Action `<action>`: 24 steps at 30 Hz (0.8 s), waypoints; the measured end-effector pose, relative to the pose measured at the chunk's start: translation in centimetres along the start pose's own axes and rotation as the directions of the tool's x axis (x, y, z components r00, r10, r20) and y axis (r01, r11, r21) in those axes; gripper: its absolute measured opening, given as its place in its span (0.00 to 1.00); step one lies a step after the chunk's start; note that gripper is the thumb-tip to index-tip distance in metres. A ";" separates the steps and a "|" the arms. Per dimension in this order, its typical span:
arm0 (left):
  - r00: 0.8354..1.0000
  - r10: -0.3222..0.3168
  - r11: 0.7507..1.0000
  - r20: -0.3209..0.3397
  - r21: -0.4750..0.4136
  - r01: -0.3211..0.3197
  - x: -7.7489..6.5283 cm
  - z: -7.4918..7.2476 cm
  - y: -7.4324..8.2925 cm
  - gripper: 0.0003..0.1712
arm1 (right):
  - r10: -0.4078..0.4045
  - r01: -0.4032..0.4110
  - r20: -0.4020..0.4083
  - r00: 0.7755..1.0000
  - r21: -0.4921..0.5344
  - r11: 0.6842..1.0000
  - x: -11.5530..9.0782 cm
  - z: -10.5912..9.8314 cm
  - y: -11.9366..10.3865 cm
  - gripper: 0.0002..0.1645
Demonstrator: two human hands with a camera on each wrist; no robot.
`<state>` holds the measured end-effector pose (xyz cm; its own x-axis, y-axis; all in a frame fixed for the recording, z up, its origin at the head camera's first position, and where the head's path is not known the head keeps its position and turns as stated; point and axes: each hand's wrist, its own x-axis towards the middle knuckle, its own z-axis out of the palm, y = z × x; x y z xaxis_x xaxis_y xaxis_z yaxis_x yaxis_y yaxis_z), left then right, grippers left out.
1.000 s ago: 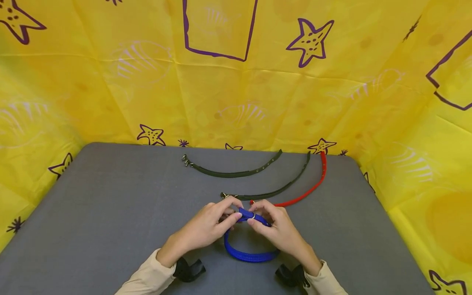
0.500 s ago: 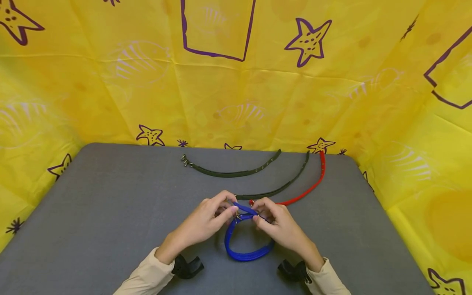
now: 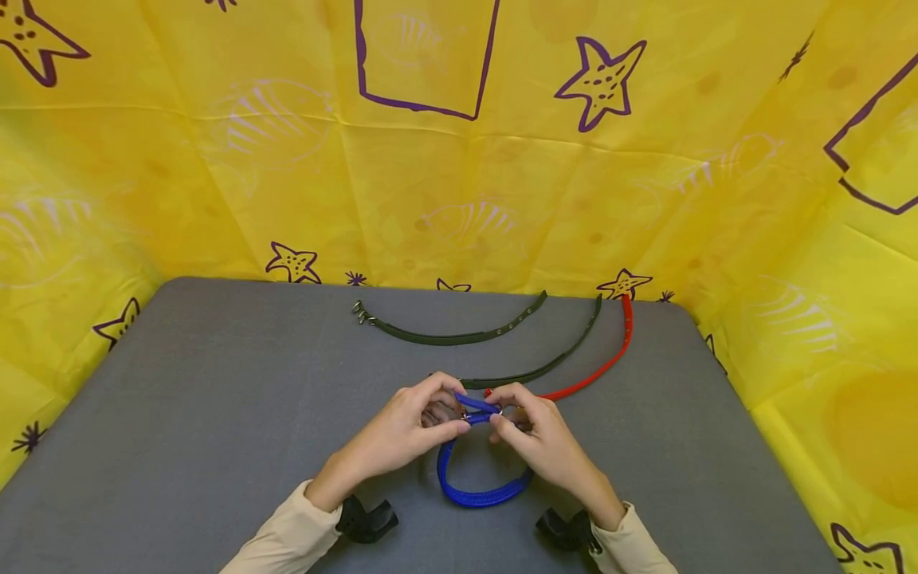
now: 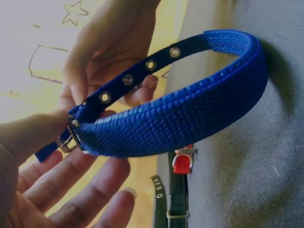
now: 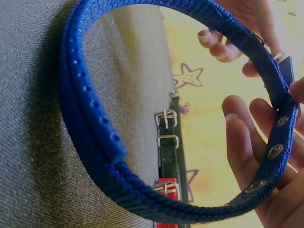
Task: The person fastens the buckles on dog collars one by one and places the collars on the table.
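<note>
A blue dog collar (image 3: 484,499), bent into a loop, hangs between both hands low over the table. My left hand (image 3: 405,426) holds it by the metal buckle (image 4: 69,142), thumb and index finger on the strap, other fingers spread beneath. My right hand (image 3: 548,442) pinches the strap just right of the buckle. In the left wrist view, the strap's free end (image 4: 45,153) sticks out past the buckle. Metal eyelets (image 4: 104,97) line the thinner part, and the padded part (image 5: 90,118) curves toward the table. Fingers partly hide the buckle in the head view.
On the grey table (image 3: 215,414), two dark green collars (image 3: 445,340) (image 3: 523,376) and a red collar (image 3: 595,373) lie stretched out beyond the hands. The red one's buckle end is close behind the right hand. Yellow patterned cloth (image 3: 402,183) encloses the back and sides.
My left fingers have raised the strap's end from the buckle area, and the left thumb has since come down by the buckle. The collar's loop has shifted slightly; the other collars stay put.
</note>
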<state>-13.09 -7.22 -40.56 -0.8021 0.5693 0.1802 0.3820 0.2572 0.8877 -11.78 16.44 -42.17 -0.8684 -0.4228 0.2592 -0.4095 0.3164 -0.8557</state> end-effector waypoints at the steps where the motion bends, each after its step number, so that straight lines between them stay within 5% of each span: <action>1: 1.000 0.000 1.000 -0.005 -0.005 0.000 0.0 0.1 0.0 0.15 | -0.001 0.001 -0.004 1.000 0.002 1.000 0.0 0.1 0.0 0.10; 8: 0.998 -0.064 0.998 -0.023 -0.023 0.063 0.2 0.4 -0.2 0.14 | -0.002 0.002 -0.023 1.000 0.037 0.999 0.0 0.4 0.1 0.08; 15: 0.985 -0.159 0.986 0.069 -0.039 0.162 0.4 0.5 -0.5 0.14 | -0.029 0.030 -0.033 0.999 0.051 0.998 -0.1 0.7 0.2 0.08; 24: 0.987 -0.157 0.986 0.022 -0.061 0.158 0.4 0.6 -0.5 0.10 | -0.040 0.043 -0.041 0.998 0.061 0.997 -0.1 1.1 0.3 0.12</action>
<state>-13.28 -6.64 -41.18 -0.8417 0.5392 0.0295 0.2220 0.2956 0.9292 -11.49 15.65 -42.93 -0.8620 -0.3997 0.3118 -0.4285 0.2459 -0.8695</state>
